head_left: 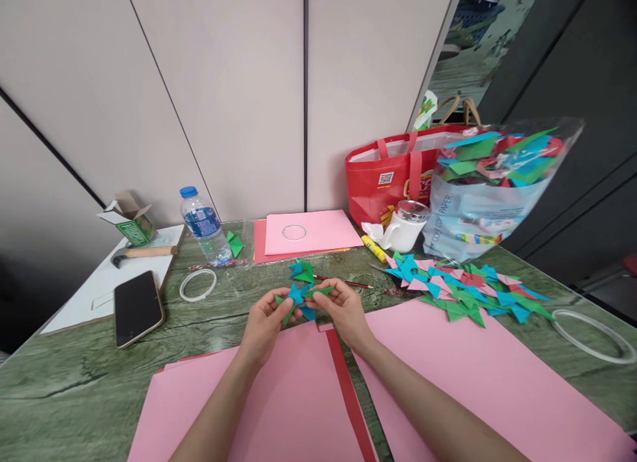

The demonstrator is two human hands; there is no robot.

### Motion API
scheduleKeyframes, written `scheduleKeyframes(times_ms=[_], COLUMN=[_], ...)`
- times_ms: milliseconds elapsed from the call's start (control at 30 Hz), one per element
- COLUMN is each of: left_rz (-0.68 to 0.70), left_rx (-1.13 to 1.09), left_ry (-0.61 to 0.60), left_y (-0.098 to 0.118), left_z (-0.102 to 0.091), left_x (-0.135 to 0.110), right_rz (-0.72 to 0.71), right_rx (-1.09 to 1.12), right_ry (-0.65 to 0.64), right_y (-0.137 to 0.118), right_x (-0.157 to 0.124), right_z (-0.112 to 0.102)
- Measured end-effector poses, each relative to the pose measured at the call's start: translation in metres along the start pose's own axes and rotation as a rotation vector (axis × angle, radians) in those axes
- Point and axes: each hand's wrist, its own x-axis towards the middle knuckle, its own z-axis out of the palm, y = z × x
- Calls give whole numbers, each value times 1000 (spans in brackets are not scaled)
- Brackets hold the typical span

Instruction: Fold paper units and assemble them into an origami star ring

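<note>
Both hands meet over the table's middle and pinch a small folded paper piece (300, 297) made of blue and green triangles. My left hand (263, 322) grips its left green tip, fingers closed. My right hand (342, 305) holds its right green tip, fingers closed too. Just beyond it lies another blue and green folded piece (302, 271) on the table. A red pencil (348, 283) lies behind my right hand. Large pink paper sheets (293, 395) lie under my forearms.
A heap of folded blue, green and pink pieces (462, 291) lies right, before a clear bag (492, 183) of more. Red tote bag (393, 176), white mug (404, 228), yellow marker (374, 248), water bottle (203, 226), phone (137, 307), hammer (142, 252), small carton (128, 220), tape rings (198, 284).
</note>
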Motion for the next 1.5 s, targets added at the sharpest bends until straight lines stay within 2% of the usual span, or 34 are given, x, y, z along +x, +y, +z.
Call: scheduleKeyframes(times_ms=[133, 333, 433, 633, 800, 1233, 1500], left_rz=[24, 44, 68, 266, 322, 345, 356], left_rx=[-22, -24, -6, 141, 198, 246, 268], left_ry=[10, 8, 12, -37, -83, -139, -152], left_y=[-1, -2, -3, 0, -1, 0, -1], left_z=[0, -2, -3, -4, -7, -5, -6], left_x=[1, 1, 1, -1, 0, -2, -1], right_rz=[-25, -145, -253, -512, -678, -727, -754], right_rx=[-25, -180, -300, -488, -586, -598, -597], right_ry=[-25, 6, 12, 15, 12, -49, -43], right_y=[-2, -7, -6, -10, -15, -13, -12], right_x=[-2, -7, -10, -16, -18, -17, -16], right_z=[1, 3, 3, 4, 4, 4, 3])
